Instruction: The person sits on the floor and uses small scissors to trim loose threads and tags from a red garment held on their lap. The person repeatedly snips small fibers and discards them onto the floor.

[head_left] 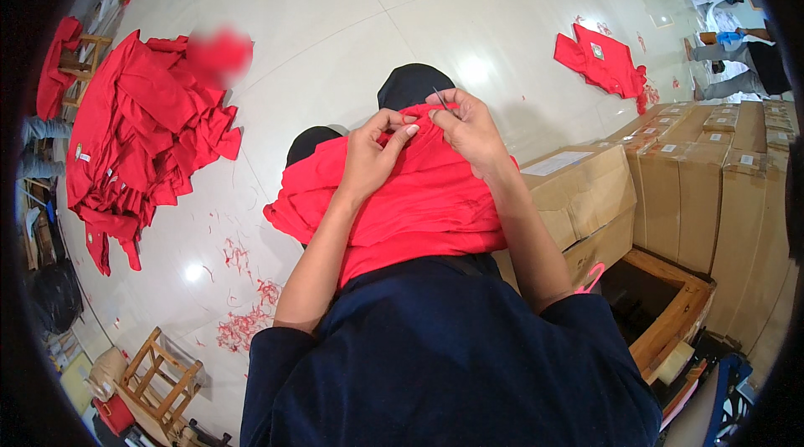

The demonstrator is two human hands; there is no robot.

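A red garment lies bunched over my lap, with its far edge raised between my two hands. My left hand is closed, thumb and fingers pinching the red cloth near that edge. Just to the right, my right hand is closed round a small pointed metal tool. Only the thin dark tip of it shows above the fingers, so its exact kind is hidden. Both hands are close together at the cloth, the tool's tip just beyond the edge.
A large heap of red garments lies on the floor at left, and another red garment at far right. Cardboard boxes and a wooden frame stand at my right, by a pink looped handle. Red thread scraps litter the floor near a wooden stool.
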